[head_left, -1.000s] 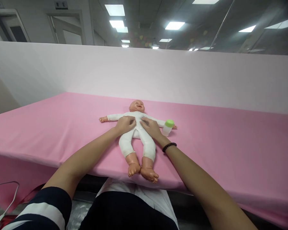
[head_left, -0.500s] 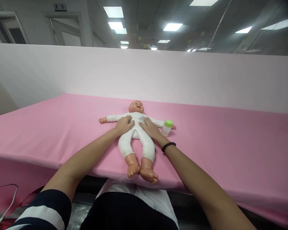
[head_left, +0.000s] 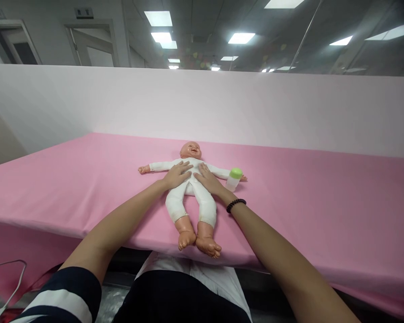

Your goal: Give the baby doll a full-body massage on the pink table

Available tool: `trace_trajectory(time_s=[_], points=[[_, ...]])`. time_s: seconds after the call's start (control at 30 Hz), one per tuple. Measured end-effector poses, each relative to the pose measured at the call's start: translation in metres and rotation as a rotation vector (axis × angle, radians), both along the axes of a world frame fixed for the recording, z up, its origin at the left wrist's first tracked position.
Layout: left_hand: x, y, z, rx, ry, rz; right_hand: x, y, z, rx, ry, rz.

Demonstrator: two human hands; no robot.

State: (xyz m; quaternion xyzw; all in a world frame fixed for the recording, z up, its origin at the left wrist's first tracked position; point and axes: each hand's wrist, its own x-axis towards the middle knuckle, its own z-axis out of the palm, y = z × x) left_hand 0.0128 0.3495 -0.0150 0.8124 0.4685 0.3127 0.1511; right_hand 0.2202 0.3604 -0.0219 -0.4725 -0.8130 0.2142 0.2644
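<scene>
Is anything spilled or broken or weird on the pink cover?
Nothing stands out. The doll lies on its back under the left hand and right hand, the bottle has its green lid on, and no spill shows on the pink cover.

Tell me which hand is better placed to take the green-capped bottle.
Right, most likely. The right hand rests on the doll with its wrist close to the green-capped bottle; the left hand rests on the doll's opposite side and would have to reach across.
</scene>
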Motion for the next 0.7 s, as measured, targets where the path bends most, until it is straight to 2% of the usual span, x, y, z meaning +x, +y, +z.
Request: trace_trajectory(time_s=[0.1,0.17,0.23,0.33,0.43,0.53,0.6,0.7], points=[[0.001,-0.003,0.000,-0.003,-0.033,0.133,-0.002,-0.014,0.011,0.054,-0.063,-0.166],[0.001,-0.006,0.001,0.072,-0.052,0.147,-0.002,-0.021,0.017,0.152,-0.097,-0.193],[0.001,-0.009,0.001,0.155,-0.076,0.084,-0.001,-0.024,0.018,0.238,-0.091,-0.166],[0.000,-0.010,0.002,0.215,-0.123,-0.090,0.001,-0.021,0.015,0.308,0.001,-0.001],[-0.001,-0.009,0.004,0.194,-0.141,-0.199,0.003,-0.015,0.009,0.252,0.089,0.141],[-0.002,-0.007,0.005,0.133,-0.103,-0.220,0.004,-0.008,0.004,0.147,0.108,0.170],[-0.002,-0.005,0.004,0.076,-0.051,-0.157,0.004,-0.005,0.002,0.095,0.083,0.155],[-0.002,-0.002,0.002,-0.007,-0.012,0.017,0.003,-0.004,0.002,0.033,0.028,0.022]])
